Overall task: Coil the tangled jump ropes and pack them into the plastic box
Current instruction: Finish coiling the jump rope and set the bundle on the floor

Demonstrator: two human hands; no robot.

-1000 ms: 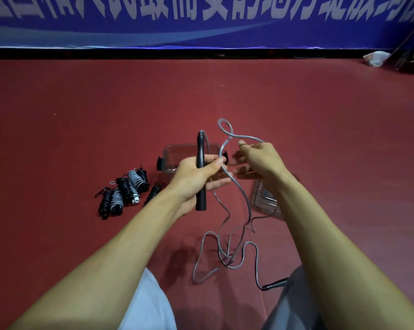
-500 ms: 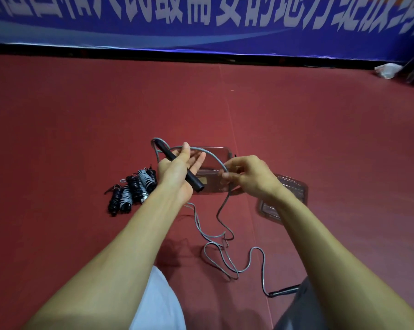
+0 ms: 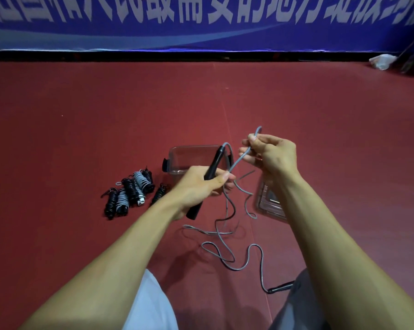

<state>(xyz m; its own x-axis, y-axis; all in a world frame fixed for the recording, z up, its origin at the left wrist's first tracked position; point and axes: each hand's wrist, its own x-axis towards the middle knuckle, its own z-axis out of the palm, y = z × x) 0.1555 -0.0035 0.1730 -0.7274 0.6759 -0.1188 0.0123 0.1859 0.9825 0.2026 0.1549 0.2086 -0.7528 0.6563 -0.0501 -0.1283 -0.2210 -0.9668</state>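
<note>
- Head view: left hand (image 3: 201,184) has its grip clenched round the black handle (image 3: 214,163); right hand (image 3: 272,156) pinches the grey cord (image 3: 239,160), now raised higher, beside the clear plastic box (image 3: 177,158).
- Handle has swung from across the palm to pointing boxward; judged another wrap starting.
- Most of the cord lies loose on the floor; coiled ropes (image 3: 129,194) left of the box, not yet packed.

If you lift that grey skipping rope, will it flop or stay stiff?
Probably floppy: the grey rope hangs from the left hand and lies in loose squiggles on the floor. Slightly springy too, perhaps, since it arcs above the right hand. Its far grip would likely drag behind.
</note>
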